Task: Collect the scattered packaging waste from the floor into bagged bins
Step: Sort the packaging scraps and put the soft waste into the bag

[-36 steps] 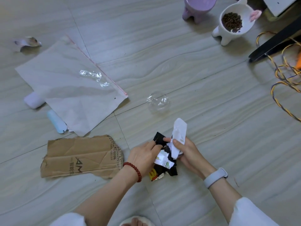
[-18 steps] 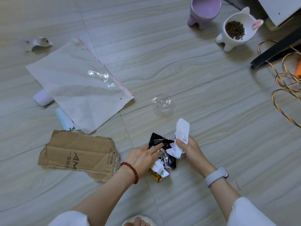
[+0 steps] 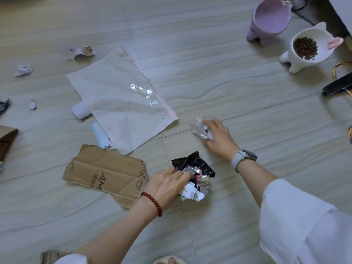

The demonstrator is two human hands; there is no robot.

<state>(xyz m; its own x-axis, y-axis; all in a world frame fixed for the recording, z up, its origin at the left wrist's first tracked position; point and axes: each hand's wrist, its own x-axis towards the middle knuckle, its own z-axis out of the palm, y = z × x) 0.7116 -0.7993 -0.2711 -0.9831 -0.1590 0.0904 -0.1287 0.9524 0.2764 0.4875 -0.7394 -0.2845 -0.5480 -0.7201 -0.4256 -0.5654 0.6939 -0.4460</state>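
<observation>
Torn cardboard piece (image 3: 106, 174) flat on the floor (image 3: 228, 88), taken here as landmark. Just right of it, a bundle of crumpled wrappers (image 3: 194, 176), black, silver and white, gripped by left hand (image 3: 167, 184) with fingers curled over it. Farther right and up from the cardboard, right hand (image 3: 219, 138) holding a white wrapper (image 3: 200, 131) under curled fingers, fingertips at a clear plastic scrap (image 3: 204, 119); whether touching, cannot tell. Directly above the cardboard, a large clear zip bag (image 3: 122, 100) lying flat, overlapping a white roll (image 3: 81, 111) and a pale blue packet (image 3: 101, 135). Up and left of the cardboard, crumpled paper scraps (image 3: 23, 69), well apart. Far to the upper right, a purple bowl (image 3: 270, 18) and a white bowl (image 3: 312, 48) filled with brown kibble (image 3: 305, 48). No bin or bag in view.
</observation>
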